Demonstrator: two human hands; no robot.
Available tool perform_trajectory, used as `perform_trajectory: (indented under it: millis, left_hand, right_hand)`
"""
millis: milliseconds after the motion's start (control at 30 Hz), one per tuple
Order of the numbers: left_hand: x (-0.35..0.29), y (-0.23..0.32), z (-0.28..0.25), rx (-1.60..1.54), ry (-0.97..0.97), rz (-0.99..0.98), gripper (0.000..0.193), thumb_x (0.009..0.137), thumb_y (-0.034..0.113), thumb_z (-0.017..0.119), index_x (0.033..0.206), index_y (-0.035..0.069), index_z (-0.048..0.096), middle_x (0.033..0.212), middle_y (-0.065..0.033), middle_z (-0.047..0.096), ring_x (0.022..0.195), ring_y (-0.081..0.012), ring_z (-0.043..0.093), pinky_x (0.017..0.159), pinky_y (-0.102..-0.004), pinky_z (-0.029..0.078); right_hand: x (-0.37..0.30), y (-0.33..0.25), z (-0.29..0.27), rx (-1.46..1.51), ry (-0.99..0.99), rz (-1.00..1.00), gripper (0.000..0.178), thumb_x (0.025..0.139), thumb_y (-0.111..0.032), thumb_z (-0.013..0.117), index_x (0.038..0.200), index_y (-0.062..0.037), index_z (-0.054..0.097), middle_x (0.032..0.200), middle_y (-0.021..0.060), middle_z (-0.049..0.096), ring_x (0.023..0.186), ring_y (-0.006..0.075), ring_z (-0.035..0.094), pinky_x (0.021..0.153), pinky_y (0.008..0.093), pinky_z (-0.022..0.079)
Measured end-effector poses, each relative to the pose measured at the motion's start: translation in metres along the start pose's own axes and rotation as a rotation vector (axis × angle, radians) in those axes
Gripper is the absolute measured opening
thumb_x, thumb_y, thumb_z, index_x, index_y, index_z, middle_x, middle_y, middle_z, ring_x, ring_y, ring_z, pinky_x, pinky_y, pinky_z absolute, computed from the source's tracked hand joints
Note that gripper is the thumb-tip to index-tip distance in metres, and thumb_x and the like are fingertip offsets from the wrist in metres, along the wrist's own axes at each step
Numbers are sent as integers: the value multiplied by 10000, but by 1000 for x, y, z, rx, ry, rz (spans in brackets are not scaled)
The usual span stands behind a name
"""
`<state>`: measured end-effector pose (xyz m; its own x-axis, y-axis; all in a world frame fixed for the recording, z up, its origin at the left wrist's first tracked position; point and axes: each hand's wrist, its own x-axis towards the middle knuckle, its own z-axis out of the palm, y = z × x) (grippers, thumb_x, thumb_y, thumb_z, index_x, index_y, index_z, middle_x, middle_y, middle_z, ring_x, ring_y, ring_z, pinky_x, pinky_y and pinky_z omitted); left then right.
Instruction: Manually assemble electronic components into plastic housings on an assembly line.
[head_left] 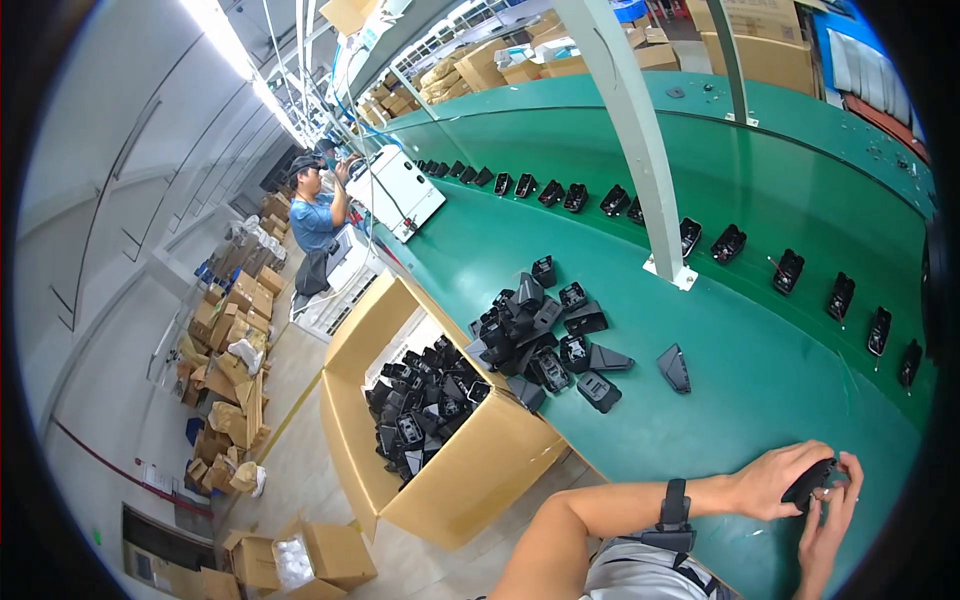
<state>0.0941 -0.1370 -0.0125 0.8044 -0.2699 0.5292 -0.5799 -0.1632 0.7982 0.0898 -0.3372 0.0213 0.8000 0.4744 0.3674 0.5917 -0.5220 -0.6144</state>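
**Small black moulded-plastic part point(808, 487) held in two bare hands over a smooth green worktop point(770, 405)**

The part is at lower right, near the bench edge; whether it touches the surface is unclear. The left hand point(772, 483) curls over it from the left, fingers partly closed around its body. The right hand point(828, 530) meets it from the right, half open, fingertips at its near side. Fingers hide much of its shape.

It looks light and stiff, perhaps slightly slippery; the outer side walls seem the safest hold, sparing any delicate insides.

Beyond the hands, a dark wedge-shaped plastic piece point(674, 368) lies alone, right of a loose pile of black plastic housings point(530, 330). Just left, an open brown cardboard box point(470, 500) holds many more. Along the back runs a spaced row of open black housings point(788, 271). Farther off, a co-worker in blue point(315, 222) is beside a white boxy machine point(395, 195).
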Motion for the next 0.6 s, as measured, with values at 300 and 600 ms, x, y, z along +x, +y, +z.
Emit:
perform_trajectory:
  millis: [300,600]
  left_hand:
    - [1,-2,4,12,-8,71,773,682,92,761,1330,-54,365,1259,-265,492,1118,-452,535,934,-467,473]
    - [-3,-4,10,46,-55,113,844,666,95,748,1389,-84,352,1345,-275,433,1222,-443,461,1034,-479,402]
  right_hand:
    - [3,-1,4,54,38,6,54,867,-37,509,853,-4,469,1406,259,391,1178,368,482,987,452,383]
    - [0,5,5,45,66,37,196,857,-171,558,780,-7,483,1402,269,443,1186,350,512,924,402,412]
